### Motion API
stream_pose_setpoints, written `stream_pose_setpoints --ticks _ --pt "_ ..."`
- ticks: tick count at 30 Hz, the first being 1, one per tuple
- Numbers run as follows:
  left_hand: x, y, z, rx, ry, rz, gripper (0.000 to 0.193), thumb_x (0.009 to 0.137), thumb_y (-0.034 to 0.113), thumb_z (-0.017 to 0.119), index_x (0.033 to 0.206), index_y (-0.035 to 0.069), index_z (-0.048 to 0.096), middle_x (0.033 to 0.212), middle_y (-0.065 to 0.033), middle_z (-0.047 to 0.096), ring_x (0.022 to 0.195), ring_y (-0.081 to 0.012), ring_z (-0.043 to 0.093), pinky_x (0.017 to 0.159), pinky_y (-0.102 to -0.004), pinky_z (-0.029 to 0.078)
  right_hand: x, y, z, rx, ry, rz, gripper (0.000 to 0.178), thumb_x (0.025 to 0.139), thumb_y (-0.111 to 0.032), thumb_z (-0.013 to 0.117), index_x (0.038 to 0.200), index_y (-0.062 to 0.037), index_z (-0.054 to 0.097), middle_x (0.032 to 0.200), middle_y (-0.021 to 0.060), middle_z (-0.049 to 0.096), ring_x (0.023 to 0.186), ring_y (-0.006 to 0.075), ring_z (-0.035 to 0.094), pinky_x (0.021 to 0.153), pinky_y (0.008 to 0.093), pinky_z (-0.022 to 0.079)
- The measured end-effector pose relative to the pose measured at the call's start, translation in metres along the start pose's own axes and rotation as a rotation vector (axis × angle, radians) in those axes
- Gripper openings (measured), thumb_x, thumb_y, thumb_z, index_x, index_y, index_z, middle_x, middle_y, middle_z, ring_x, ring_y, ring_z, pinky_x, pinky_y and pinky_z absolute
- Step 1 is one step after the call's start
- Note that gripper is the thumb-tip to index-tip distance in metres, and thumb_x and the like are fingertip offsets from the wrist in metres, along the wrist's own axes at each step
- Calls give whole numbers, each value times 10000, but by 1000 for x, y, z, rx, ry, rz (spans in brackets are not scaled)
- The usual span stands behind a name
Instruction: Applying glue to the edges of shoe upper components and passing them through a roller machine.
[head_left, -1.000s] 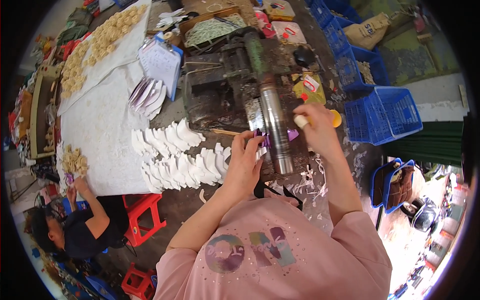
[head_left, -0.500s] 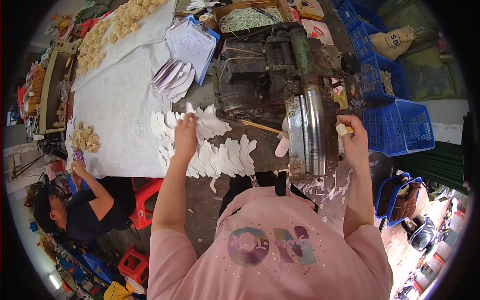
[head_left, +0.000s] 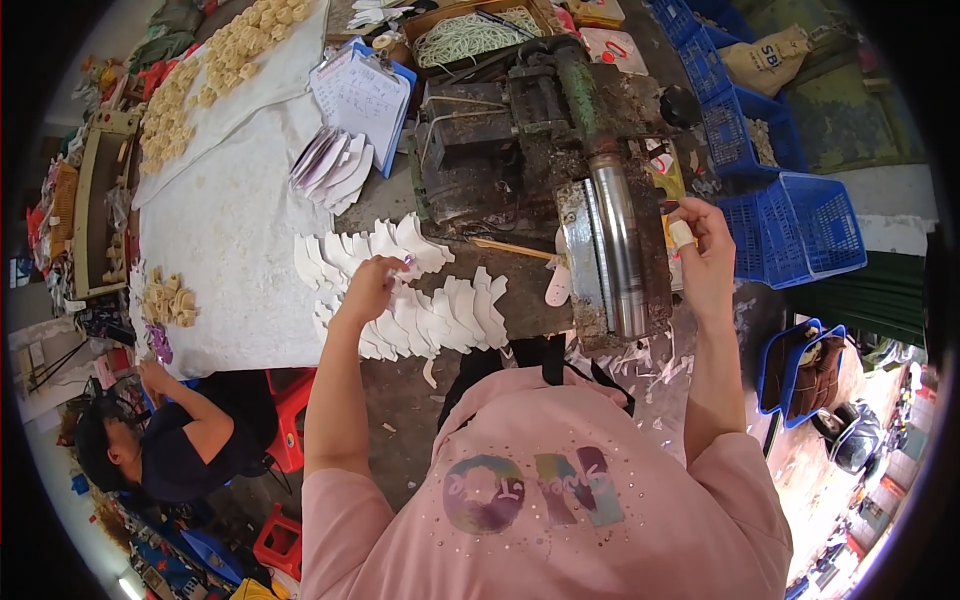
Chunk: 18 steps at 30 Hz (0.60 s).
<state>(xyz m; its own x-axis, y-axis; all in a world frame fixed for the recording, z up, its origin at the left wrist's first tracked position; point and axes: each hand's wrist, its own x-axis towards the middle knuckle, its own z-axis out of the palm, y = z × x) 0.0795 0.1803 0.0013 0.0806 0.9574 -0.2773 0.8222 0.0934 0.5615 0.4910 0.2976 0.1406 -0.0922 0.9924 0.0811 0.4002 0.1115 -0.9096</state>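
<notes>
My left hand [head_left: 370, 288] is over two overlapping rows of white curved cut pieces [head_left: 460, 315], with its fingers drawn together. A small purple-and-white bit shows at its fingertips; what it is cannot be made out. Beyond the roller's right side, my right hand [head_left: 706, 245] has its fingers curled inward, a pale cover wrapped on one of them. Anything inside that grip is hidden. Between my hands stands an old, grimy machine [head_left: 480, 150] with a shiny metal roller [head_left: 622, 250] and a flat metal plate [head_left: 580, 255] beside it.
A clipboard with paper [head_left: 365, 95] and fanned pieces [head_left: 333, 170] lie behind the rows. A wooden stick [head_left: 512, 249] rests by the machine. Blue crates [head_left: 795, 230] stand right. Another person [head_left: 190, 435] sits at left near a red stool [head_left: 292, 420]. Scraps litter the floor.
My left hand has moved down and slightly toward me over the white pieces; the white piece that stood up at its fingertips no longer shows. My right hand stays beside the roller, fingers curled.
</notes>
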Motion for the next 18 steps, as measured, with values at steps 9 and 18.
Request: stream_pose_setpoints --ticks 9,18 --pt "-3 171 -43 -846 348 218 210 909 125 507 1079 42 597 1149 -84 492 993 -148 488 859 -262 396 -33 -55 55 28 -294 -295 206 748 -23 636 950 -34 597 872 111 575 806 272 549 733 336 450" --pt "-1 254 -13 -1167 517 342 249 918 201 514 1085 20 553 1109 -120 497 1055 -212 458 898 -316 378 -55 -60 90 12 -81 -510 199 728 -29 664 918 -30 604 897 80 543 863 268 493 754 361 402"
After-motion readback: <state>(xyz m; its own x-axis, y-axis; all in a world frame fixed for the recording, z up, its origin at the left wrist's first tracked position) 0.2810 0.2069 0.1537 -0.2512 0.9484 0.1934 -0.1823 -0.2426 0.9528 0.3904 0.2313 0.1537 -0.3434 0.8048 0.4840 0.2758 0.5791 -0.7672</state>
